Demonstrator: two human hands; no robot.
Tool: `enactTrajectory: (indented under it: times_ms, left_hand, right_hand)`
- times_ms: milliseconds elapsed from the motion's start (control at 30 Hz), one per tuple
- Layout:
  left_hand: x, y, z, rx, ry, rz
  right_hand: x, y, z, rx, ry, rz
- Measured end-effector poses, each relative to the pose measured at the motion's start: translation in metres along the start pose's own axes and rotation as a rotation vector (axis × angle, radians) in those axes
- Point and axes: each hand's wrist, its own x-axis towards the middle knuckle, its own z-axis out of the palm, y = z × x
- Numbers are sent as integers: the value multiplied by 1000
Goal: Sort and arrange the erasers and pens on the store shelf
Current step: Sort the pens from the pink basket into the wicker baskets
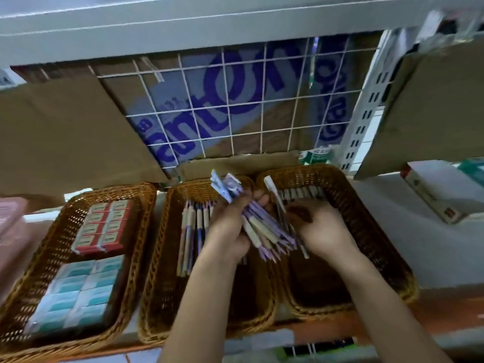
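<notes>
Three wicker baskets stand side by side on the shelf. The left basket (31, 271) holds red-boxed erasers (104, 226) at the back and teal-and-white erasers (76, 292) in front. Several pens (190, 231) lie in a row in the middle basket (157, 284). My left hand (227, 231) grips a bundle of purple and cream pens (264, 231) above the gap between the middle and right baskets. My right hand (318, 229) holds the bundle's lower end, with one white-capped pen (273, 191) sticking up. More pens (301, 192) lie at the back of the right basket (379, 244).
A white wire grid (235, 106) backs the shelf, with a cardboard box printed in blue behind it. A loose cardboard flap (424, 108) hangs at the right above a white box (429, 195). The upper shelf's grey edge (183, 30) runs overhead.
</notes>
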Motion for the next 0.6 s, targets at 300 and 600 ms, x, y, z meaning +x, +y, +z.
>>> enactTrajectory:
  times_ms: [300,600]
  left_hand:
    - [9,-27,3,-45,83,-80]
    - [12,-33,-6,10,31,-33]
  right_hand:
    - [44,49,12,-206,-61,190]
    - [52,50,30,-281,-29,74]
